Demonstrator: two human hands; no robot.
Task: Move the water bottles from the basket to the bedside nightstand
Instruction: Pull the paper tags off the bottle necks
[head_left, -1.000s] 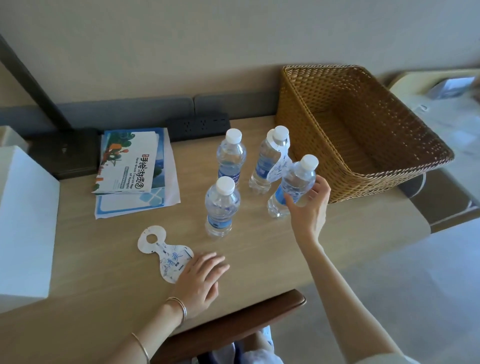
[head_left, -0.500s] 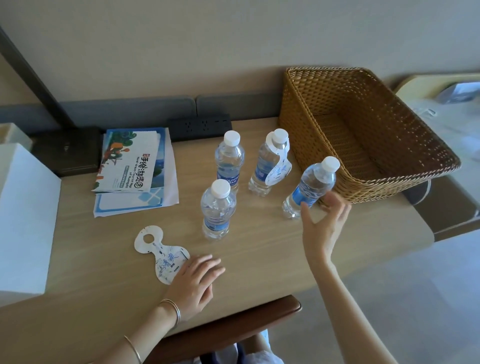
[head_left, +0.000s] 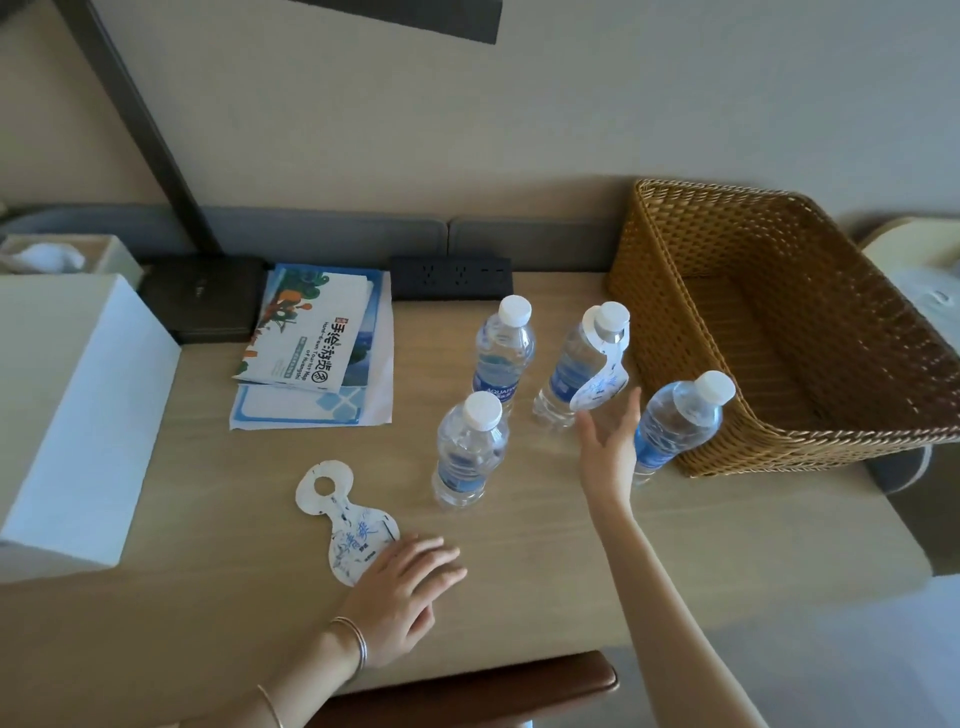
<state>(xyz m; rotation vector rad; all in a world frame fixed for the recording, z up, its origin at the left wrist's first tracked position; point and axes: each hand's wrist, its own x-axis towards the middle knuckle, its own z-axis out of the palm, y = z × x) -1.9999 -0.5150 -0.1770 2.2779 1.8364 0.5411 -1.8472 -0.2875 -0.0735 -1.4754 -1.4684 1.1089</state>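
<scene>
Four water bottles (head_left: 470, 449) standing upright on the desk (head_left: 519, 545), just at nine o'clock of the basket (head_left: 779, 332). Right hand (head_left: 609, 447) hovering between two bottles, fingers spread, holding nothing. Left hand (head_left: 402, 592) lying flat at six o'clock, fingers overlapping a paper tag (head_left: 345, 519).

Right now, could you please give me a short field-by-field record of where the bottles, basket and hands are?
bottles on tabletop: four, all upright, white caps on
tagged bottle: paper tag hangs from its neck
bottle nearest basket: stands just beside the front wall
basket: no bottles visible inside
loose tag: flat on the tabletop
left hand: flat, fingertips on the loose tag
right hand: open between two bottles, holding nothing
</scene>
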